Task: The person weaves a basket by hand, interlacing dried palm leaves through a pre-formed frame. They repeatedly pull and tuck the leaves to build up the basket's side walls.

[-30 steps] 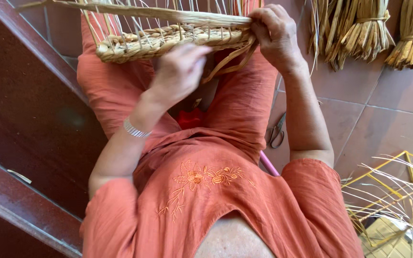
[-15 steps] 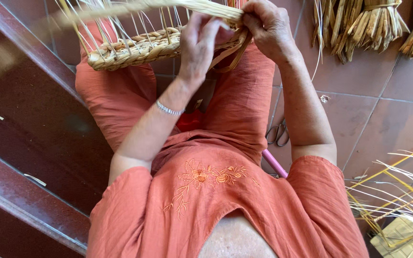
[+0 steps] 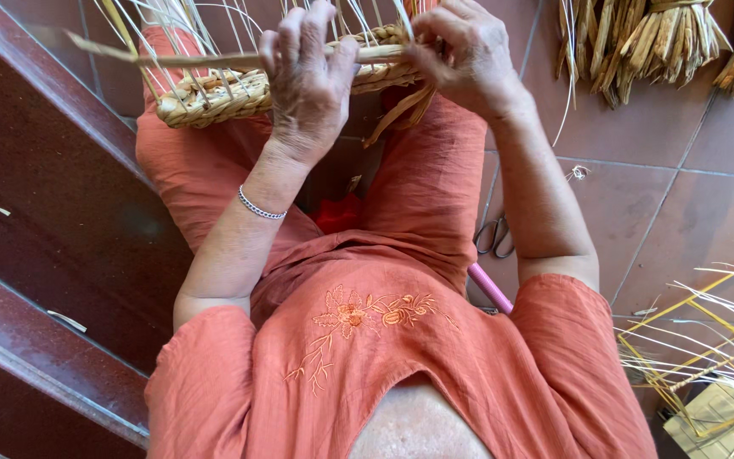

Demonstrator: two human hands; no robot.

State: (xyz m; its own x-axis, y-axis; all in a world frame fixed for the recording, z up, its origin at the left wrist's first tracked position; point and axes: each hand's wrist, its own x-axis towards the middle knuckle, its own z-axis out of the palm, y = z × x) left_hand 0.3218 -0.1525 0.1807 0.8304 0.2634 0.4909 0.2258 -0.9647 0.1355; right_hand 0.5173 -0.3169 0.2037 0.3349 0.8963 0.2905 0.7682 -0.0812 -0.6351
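Weaving in hand: half-woven oval straw basket [image 3: 214, 93] rests on the lap, left hand [image 3: 307, 81] clenched over a long flat straw strand [image 3: 172, 59] along its rim, right hand [image 3: 465, 51] pinching loose strand ends beside it; tucking the strand between wire uprights [image 3: 214, 25] judged next.

basket [image 3: 214, 93] top cropped, straw bundles [image 3: 656, 42] cropped

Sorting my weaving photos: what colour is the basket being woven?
Pale straw-tan basket, seen in the head view.
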